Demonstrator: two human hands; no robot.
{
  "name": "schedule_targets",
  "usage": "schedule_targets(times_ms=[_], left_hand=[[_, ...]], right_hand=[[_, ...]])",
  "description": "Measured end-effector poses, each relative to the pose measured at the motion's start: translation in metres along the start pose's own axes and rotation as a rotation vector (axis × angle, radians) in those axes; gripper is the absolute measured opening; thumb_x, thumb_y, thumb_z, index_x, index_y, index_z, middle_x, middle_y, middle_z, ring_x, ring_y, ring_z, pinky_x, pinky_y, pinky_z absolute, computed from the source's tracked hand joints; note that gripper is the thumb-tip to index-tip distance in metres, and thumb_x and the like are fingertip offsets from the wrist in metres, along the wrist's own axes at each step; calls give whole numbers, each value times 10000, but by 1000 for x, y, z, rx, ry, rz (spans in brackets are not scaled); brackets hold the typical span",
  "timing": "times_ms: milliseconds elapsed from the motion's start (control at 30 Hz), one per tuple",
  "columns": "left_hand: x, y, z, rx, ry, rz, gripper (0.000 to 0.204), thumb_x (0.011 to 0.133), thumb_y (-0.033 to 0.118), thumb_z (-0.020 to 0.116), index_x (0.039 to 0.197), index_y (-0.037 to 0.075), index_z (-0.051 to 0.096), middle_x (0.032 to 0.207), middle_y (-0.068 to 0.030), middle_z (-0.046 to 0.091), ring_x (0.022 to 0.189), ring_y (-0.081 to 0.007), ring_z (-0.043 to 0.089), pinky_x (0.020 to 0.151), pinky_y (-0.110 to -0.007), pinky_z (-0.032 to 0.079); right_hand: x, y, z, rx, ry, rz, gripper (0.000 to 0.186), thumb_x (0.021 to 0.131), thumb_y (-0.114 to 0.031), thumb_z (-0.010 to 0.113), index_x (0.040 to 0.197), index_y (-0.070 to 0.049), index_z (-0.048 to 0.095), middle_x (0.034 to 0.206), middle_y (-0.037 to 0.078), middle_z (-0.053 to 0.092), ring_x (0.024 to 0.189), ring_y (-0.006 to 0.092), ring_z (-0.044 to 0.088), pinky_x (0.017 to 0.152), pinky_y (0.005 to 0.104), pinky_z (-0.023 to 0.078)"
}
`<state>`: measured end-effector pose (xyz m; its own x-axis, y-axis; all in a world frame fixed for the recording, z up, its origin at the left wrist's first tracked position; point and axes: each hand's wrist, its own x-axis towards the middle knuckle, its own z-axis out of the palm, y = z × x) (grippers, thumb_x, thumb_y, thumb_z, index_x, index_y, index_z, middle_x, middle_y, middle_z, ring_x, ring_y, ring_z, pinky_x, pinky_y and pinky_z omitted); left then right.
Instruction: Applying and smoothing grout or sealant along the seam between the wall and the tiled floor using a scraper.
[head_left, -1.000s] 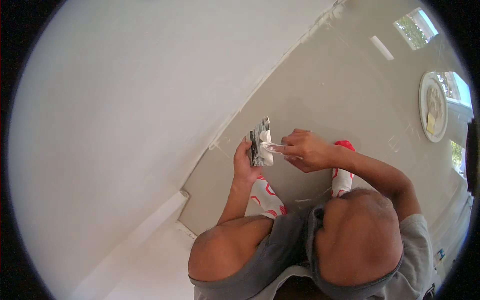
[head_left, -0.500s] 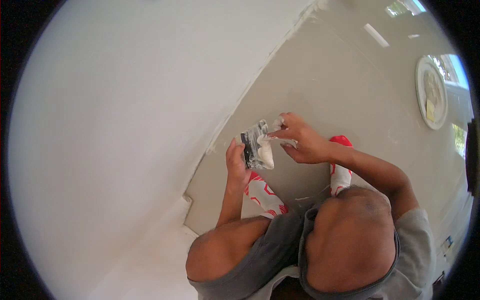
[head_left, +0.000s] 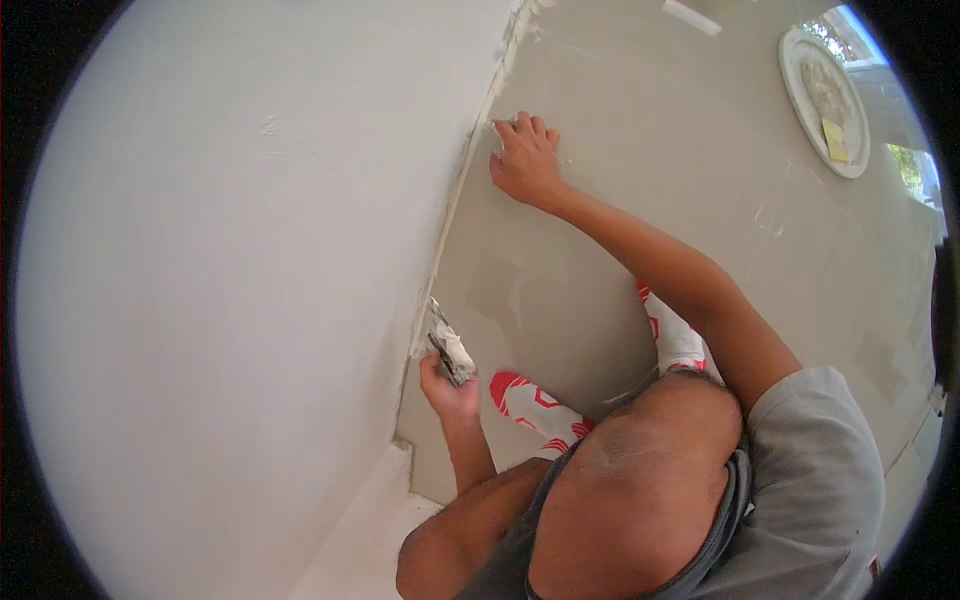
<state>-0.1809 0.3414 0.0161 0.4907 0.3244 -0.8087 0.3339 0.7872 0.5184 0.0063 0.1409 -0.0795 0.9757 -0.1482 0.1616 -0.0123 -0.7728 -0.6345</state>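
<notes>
My left hand grips a flat rectangular spreading blade carrying white paste, low beside the white wall. My right hand is stretched up along the seam where wall meets floor, its fingers closed round a small paste-smeared scraper, mostly hidden under them and at the seam. A rough white line of paste runs along that seam. The glossy beige floor carries faint white smears.
A round white plate with dried paste and a yellow piece lies on the floor at upper right. My white-and-red socked feet and bent knees fill the lower middle. The wall's base turns a corner at lower left.
My right hand has left the paste on the blade and reached up and left to the seam. My left hand with the blade has moved lower and left. The view has shifted.
</notes>
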Motion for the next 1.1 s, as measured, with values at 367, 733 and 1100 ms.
schedule_targets(times_ms=[367,733,1100], left_hand=[[-1,-5,-4,47,-25,11,83,736,171,491,768,97,508,623,-8,503,476,-147,448,399,-247,348],[-1,-4,-5,34,-11,23,107,749,175,479,787,80,511,616,-9,497,478,-141,445,395,-236,338],[-3,-5,1,51,-3,19,98,757,181,462,740,86,476,594,-13,483,467,-143,442,382,-237,327]], right_hand=[[-37,-38,21,-108,-108,-101,496,613,-126,571,1076,34,489,936,155,432,884,280,390,703,402,282],[-4,-3,11,-84,7,-7,442,640,-113,553,1077,-58,518,922,127,437,893,272,389,701,397,267],[-27,-26,20,-128,-55,-113,417,648,-103,532,1055,-9,517,880,132,434,857,270,390,700,401,270]])
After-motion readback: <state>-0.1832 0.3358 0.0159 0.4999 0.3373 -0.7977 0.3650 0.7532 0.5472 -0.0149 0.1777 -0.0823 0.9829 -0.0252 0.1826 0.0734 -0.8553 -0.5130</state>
